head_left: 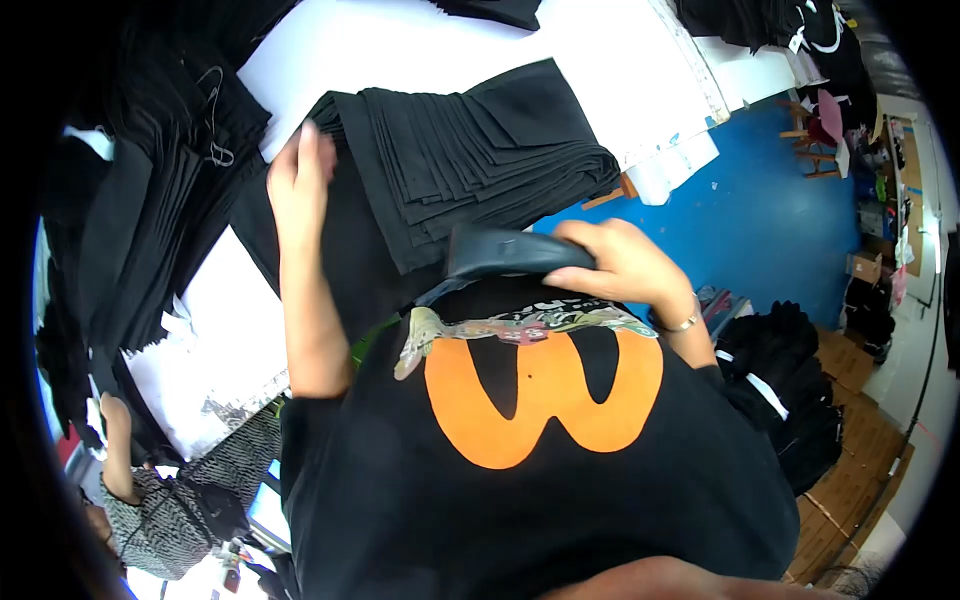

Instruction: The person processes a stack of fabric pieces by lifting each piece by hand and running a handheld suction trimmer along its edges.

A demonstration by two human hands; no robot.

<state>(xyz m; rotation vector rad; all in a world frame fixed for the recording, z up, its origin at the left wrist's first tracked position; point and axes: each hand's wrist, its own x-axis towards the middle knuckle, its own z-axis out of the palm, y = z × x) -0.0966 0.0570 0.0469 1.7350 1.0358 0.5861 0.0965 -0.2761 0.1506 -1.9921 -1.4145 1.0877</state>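
Folded black garments (450,150), perhaps trousers, are stacked in overlapping layers on the white table (350,40). At the stack's left end is my left hand (298,180), its slightly blurred fingers curled against the black cloth edge. More black cloth (345,240) spreads below that wrist, toward my body. My right hand (610,258) is wrapped around the narrow end of a dark handheld tool (500,252). The tool's wider head points left, just over the near edge of the stack. Its exact kind I cannot make out.
Piles of black garments (170,180) lie to the left. A person in a patterned top (165,520) is at the lower left. Bundled black clothing (785,390) sits to the right. Blue floor (740,220) leads to a wooden chair (818,135).
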